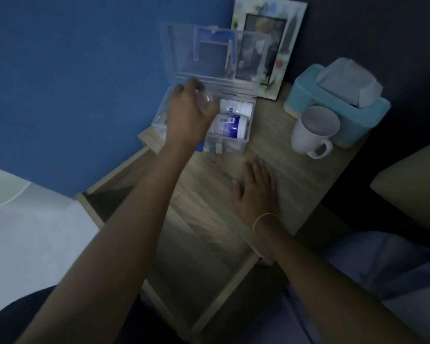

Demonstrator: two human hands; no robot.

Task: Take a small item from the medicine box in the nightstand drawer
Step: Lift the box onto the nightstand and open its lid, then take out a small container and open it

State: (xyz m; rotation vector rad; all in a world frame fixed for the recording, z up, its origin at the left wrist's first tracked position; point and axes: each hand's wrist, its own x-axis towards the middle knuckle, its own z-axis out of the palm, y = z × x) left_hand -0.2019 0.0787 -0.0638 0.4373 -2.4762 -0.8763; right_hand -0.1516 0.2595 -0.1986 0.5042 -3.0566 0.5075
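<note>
A clear plastic medicine box stands on the wooden nightstand top at its far left corner. Its see-through lid is raised upright. Inside lie a white and blue bottle and a white container. My left hand hovers over the box's left half, fingers curled around a small clear item that is blurred. My right hand lies flat on the nightstand top in front of the box, fingers spread, holding nothing.
The nightstand drawer stands pulled out below my arms. A white mug and a light blue tissue box sit at the right of the top. A picture frame leans on the wall behind the box.
</note>
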